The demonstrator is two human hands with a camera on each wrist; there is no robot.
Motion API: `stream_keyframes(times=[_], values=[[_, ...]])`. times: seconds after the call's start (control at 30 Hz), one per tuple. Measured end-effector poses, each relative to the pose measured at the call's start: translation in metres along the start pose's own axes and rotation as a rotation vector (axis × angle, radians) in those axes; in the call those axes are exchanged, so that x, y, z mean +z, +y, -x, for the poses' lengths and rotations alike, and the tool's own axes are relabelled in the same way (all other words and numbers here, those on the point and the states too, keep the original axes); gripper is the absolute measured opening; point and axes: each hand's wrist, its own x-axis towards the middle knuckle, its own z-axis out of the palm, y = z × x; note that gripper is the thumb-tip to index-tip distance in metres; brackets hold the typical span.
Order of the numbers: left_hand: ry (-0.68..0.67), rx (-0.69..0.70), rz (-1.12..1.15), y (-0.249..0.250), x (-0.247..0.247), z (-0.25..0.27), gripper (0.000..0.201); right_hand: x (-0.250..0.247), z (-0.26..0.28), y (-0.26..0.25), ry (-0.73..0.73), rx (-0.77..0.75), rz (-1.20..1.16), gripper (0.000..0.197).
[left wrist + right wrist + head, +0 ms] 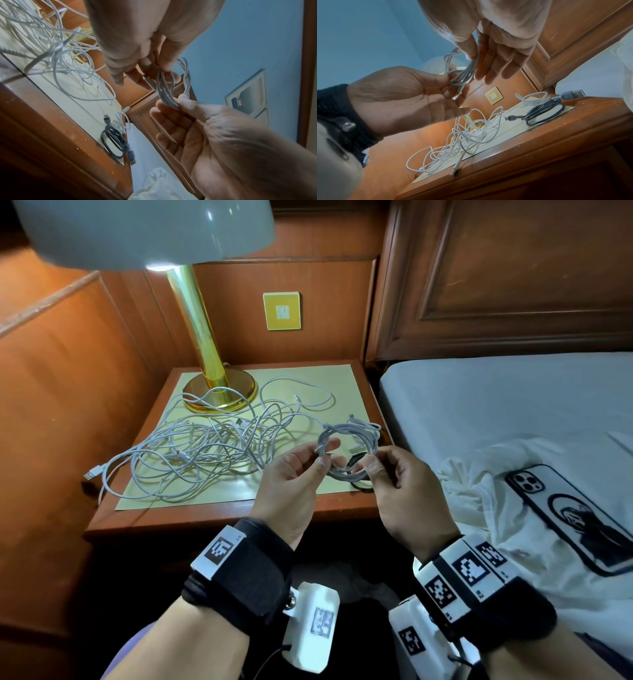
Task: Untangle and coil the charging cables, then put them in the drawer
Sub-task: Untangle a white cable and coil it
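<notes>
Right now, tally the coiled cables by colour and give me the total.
White coils: 2, the held coil and the nightstand coil.
Dark grey coils: 1, the dark coil.
Total: 3 coils.
The white tangle is uncoiled, so it is not counted.

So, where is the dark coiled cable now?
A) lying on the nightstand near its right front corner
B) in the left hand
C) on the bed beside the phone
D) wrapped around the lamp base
A: the dark coiled cable lies on the nightstand, apart from both hands.
</notes>
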Motion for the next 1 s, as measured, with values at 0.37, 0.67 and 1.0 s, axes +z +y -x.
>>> stream_keyframes(times=[0.37,0.67,1.0], values=[[-0.076,-0.125,0.100,0.008,-0.005,-0.007,0.033,0.003,0.000,-0.003,0.051,-0.031,-0.113,0.018],[-0.038,-0.191,0.034,0.010,-0.004,-0.016,0.038,0.000,-0.011,-0.004,0.047,-0.099,-0.227,0.012],[-0.081,-0.181,0.019,0.013,-0.005,-0.017,0.035,-0.004,-0.011,-0.009,0.037,-0.087,-0.306,0.017]])
